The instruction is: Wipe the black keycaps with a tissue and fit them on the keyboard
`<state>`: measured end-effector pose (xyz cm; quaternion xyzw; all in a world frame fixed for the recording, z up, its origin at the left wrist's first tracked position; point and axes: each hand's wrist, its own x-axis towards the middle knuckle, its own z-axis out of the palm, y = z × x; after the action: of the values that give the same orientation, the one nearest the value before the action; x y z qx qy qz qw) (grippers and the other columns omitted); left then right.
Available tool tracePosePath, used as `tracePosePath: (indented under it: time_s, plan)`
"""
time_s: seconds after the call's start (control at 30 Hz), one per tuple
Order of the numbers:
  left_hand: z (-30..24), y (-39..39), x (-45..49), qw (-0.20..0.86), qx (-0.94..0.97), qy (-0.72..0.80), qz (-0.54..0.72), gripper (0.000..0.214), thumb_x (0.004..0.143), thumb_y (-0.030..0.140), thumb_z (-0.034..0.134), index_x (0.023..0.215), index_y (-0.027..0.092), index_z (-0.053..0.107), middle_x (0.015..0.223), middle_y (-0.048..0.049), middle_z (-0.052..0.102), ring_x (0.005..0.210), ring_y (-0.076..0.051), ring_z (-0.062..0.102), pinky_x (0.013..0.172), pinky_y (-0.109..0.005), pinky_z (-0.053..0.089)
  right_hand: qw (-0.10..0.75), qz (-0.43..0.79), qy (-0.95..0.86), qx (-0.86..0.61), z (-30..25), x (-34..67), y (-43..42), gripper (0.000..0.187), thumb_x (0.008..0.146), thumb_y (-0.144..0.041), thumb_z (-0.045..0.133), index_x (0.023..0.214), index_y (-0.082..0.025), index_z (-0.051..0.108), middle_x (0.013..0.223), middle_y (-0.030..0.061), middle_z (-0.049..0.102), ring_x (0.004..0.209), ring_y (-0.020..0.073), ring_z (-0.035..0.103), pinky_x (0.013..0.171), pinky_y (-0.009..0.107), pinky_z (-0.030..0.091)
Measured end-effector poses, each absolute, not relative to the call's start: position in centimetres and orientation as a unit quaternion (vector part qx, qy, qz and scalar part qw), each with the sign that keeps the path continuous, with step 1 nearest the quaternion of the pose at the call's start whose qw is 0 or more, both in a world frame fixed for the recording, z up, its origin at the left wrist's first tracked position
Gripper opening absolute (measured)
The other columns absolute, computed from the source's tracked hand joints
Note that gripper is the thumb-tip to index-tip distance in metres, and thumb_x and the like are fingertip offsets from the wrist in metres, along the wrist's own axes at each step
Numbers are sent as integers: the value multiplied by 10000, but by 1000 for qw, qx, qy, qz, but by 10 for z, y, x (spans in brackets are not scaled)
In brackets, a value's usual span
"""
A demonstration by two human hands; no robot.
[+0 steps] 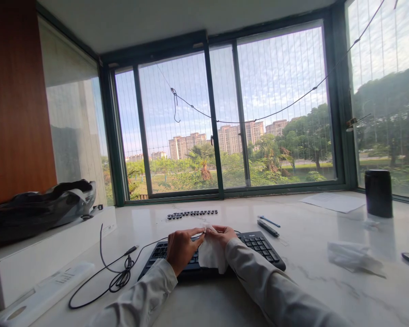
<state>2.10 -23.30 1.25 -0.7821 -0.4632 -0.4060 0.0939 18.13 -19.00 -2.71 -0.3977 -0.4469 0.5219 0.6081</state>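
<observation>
My left hand (182,247) and my right hand (221,235) meet over a black keyboard (262,249) on a white marble desk (245,299). Both hands pinch a white wipe (211,255) that hangs down between them over the keys. What lies under the wipe at my fingertips is hidden. A row of loose black keycaps (192,213) lies on the desk beyond the keyboard. The keyboard's black cable (117,279) is coiled to the left.
Two pens (267,225) lie right of the keycaps. A crumpled tissue (352,256), a black cylinder (379,193) and a paper sheet (334,201) are at the right. A white box (37,254) with a dark bag (41,206) on top stands at the left.
</observation>
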Motion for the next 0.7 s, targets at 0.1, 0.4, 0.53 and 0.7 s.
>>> tracePosePath:
  time_s: [0.1,0.4,0.53,0.7]
  plan:
    - [12,-233,21,88,-791,-454,-401,170,792,373,613,899,344,741,932,45,731,899,-187,683,740,-242,502,603,512,-441,-423,-21,184,-196,584,377,-438,855,837,-101,726,685,96,709,591,192,653,592,288,512]
    - [18,-231,21,-29,-774,-425,-468,247,808,437,582,937,293,735,912,20,737,598,-135,615,566,-239,460,639,452,-444,-437,-9,195,-200,464,496,-361,807,881,-125,698,737,99,718,630,201,659,565,291,514]
    - [18,-224,20,-124,-764,-387,-502,337,764,494,620,957,241,732,928,-9,733,646,-140,603,583,-244,470,626,411,-483,-454,-10,200,-199,422,596,-304,721,983,-143,670,794,104,720,678,223,672,571,303,517]
    - [17,-220,18,-168,-756,-359,-521,342,742,478,653,932,205,732,899,-32,735,740,-166,636,649,-259,496,556,305,-615,-468,-2,195,-214,331,642,-162,522,927,-183,687,737,48,715,677,196,655,604,273,488]
